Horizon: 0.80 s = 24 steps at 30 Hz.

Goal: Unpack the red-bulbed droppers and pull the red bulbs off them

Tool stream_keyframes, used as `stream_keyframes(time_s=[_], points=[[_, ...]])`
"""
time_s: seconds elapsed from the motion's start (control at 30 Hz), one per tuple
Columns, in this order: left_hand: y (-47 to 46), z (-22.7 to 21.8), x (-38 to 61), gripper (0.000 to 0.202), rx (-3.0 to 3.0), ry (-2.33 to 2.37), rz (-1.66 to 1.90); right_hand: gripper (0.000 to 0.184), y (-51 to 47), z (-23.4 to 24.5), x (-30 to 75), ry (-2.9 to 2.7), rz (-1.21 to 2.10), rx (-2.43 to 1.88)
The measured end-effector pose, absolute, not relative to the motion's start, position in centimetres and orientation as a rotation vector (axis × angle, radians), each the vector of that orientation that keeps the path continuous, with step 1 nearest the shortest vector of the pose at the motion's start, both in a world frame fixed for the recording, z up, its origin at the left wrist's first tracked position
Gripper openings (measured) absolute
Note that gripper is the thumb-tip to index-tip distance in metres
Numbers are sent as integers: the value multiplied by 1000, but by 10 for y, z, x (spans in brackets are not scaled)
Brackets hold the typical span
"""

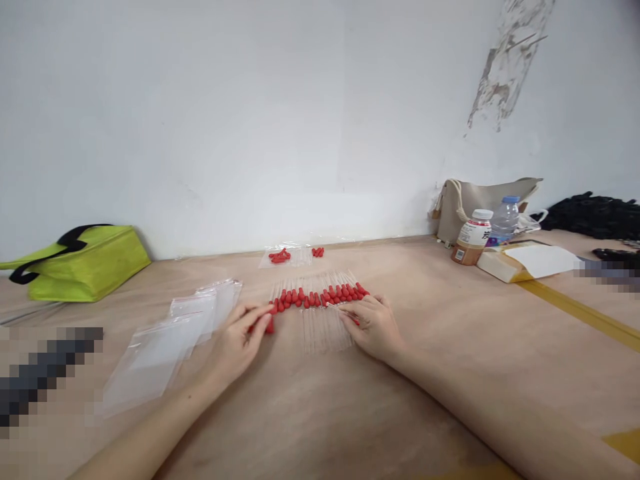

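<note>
- Slim clear tubes with red rounded bulbs (301,294) lie in a row toward the far edge of the tan surface (295,420).
- Our left hand (241,337), fingers slightly parted, touches the row's left end; its grip we cannot tell.
- Our right hand (376,325), fingers bent nearly together, is at the right end, its hold unclear.

Open tabletop (280,427) between forearms (460,393), red bulbs (301,295) beyond

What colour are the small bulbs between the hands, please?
The small bulbs are red in the head view.
</note>
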<state>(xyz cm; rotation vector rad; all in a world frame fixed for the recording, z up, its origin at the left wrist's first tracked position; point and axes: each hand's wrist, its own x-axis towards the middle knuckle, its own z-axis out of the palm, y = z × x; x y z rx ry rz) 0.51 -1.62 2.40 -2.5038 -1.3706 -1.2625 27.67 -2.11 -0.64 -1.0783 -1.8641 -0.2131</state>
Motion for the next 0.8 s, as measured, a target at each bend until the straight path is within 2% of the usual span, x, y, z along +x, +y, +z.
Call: stream_keyframes(time_s=[0.13, 0.3, 0.47, 0.63, 0.8], points=[[6, 33, -27, 28, -2274, -1677, -1263, 18, -19, -4, 270, -1904, -266, -1091], [29, 21, -62, 34, -2153, -1984, -1391, 18, -16, -2, 264, -1993, -391, -1102], [29, 12, -60, 35, -2158, -2024, -1353, 17, -17, -3, 258, -2091, -461, -1132], [25, 8, -53, 36, -2272, -2007, -1268, 16, -21, -3, 255, -2154, -379, -1176], [20, 10, -46, 38, -2401, -2074, -1305, 30, -22, -3, 255, -2197, -248, -1147]])
